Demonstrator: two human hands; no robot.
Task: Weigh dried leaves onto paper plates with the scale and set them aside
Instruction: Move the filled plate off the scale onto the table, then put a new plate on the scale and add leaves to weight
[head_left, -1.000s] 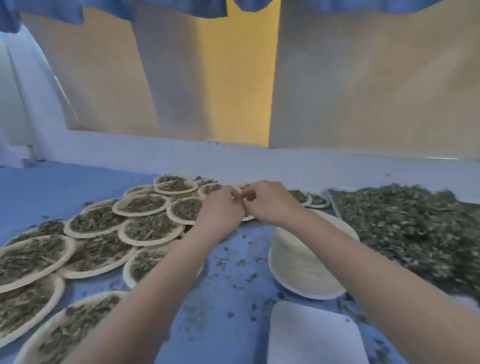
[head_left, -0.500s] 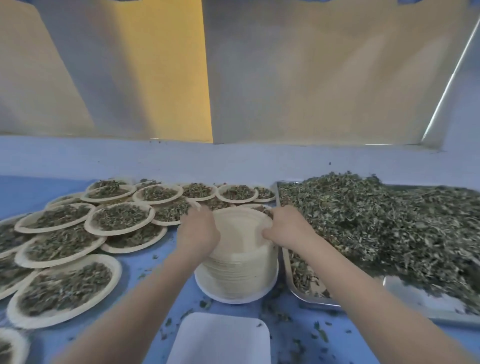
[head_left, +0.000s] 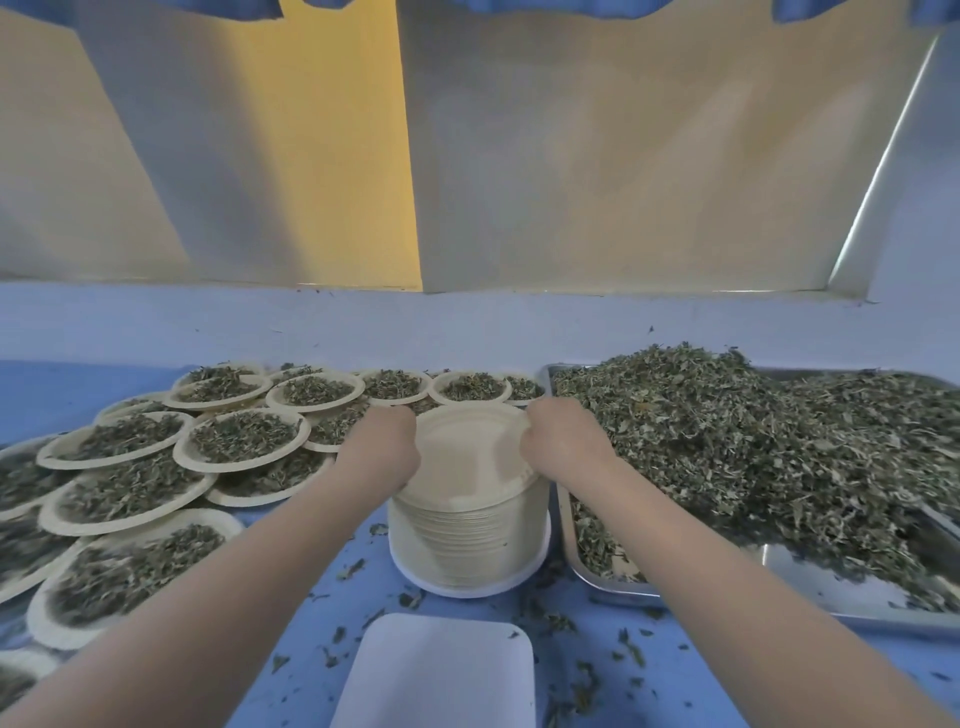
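Head view: both hands at the top of the stack of empty paper plates (head_left: 467, 525), mid-table.

The left hand (head_left: 382, 447) grips the left rim of the top plate (head_left: 467, 441), and the right hand (head_left: 563, 441) pinches its right rim, fingers curled over the edge. Half a second ago the hands sat in much the same spots; a second ago they met farther out, above the filled plates, with the stack beneath the right forearm. The stack stands on the blue table (head_left: 291, 587), between the filled plates (head_left: 239, 436) spread on the left and the metal tray (head_left: 831, 603) heaped with dried leaves (head_left: 737, 441) on the right. The white scale (head_left: 441, 675) lies just in front of the stack, nothing on it. Loose leaf crumbs (head_left: 628, 649) dot the table around the scale.
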